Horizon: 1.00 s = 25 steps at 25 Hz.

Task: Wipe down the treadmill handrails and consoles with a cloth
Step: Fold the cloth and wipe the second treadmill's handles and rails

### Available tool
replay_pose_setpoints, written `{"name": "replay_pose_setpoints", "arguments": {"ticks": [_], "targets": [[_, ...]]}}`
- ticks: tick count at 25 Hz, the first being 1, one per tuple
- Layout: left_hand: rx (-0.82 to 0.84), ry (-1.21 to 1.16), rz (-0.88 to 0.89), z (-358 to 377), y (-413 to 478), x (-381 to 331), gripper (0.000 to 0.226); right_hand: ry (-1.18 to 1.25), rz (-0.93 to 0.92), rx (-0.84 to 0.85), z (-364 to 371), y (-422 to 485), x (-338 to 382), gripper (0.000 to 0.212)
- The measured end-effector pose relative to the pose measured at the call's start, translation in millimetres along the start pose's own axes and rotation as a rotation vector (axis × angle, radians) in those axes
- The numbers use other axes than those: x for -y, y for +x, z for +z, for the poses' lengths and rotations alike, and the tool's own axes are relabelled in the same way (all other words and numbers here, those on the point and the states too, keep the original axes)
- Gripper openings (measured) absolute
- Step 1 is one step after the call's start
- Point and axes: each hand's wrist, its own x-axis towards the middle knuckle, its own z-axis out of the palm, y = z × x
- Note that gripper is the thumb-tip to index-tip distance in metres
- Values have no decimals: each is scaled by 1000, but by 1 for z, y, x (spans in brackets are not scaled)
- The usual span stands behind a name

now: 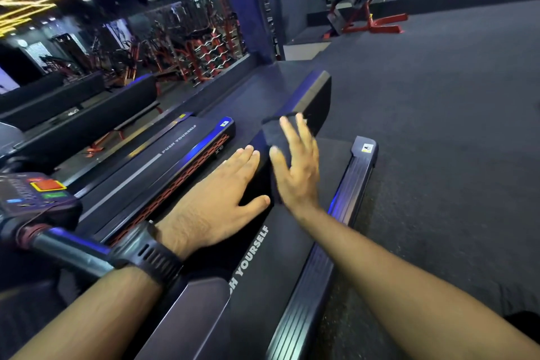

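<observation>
Centre-frame: cloth (269, 135), long axis running away; left hand (216, 202) flat on it, right hand (298, 166) spread, neither gripping. Handrail (70, 248) leftward, nearer left.

head view | tilted forward-down | near hands | above treadmill (263, 272) deck

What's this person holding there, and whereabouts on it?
A dark cloth, pressed between the flat left hand and the right hand. No fingers curl round it. Its far end sticks out past the fingertips, and blur hides the exact contact.
</observation>
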Motion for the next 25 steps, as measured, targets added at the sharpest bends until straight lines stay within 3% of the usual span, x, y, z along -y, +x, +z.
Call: {"name": "replay_pose_setpoints", "arguments": {"ticks": [2, 3, 7, 8, 11, 12, 15, 16, 17, 19, 20, 23, 24, 25], "targets": [[13, -6, -15, 0, 3, -2, 79, 131, 438, -67, 3, 17, 5, 54], [14, -8, -13, 0, 5, -2, 80, 132, 526, -83, 4, 11, 11, 56], [-2, 9, -5, 1, 17, -2, 81, -39, -171, 53, -2, -1, 3, 53], [4, 14, -11, 1, 19, -2, 80, -46, -117, 31, -3, 19, -10, 52], [20, 7, -23, 1, 23, -5, 79, 128, 548, -82, 3, 42, -8, 56], [26, 5, -19, 1, 25, -5, 80, 96, 523, -90, 2, 31, 0, 58], [21, 23, -7, 1, 34, -5, 81, -24, -85, 69, -2, 13, -8, 55], [18, 28, -3, 2, 39, -5, 82, -49, -127, 56, -4, 32, -17, 54], [21, 26, -8, 2, 42, -6, 81, -26, 3, 20, -3, 48, -25, 55], [32, 14, -24, 3, 47, -7, 80, 103, 438, -41, -1, 60, -17, 60], [34, 13, -24, 3, 49, -8, 80, 87, 476, -44, -1, 53, -9, 61], [24, 15, -8, 3, 57, -9, 80, -65, -148, 107, -7, 32, -14, 54], [24, 15, -9, 3, 59, -10, 80, -84, -257, 95, -11, 49, -25, 52], [29, 15, -15, 3, 62, -10, 80, -65, -162, 58, -10, 65, -37, 52]]}}
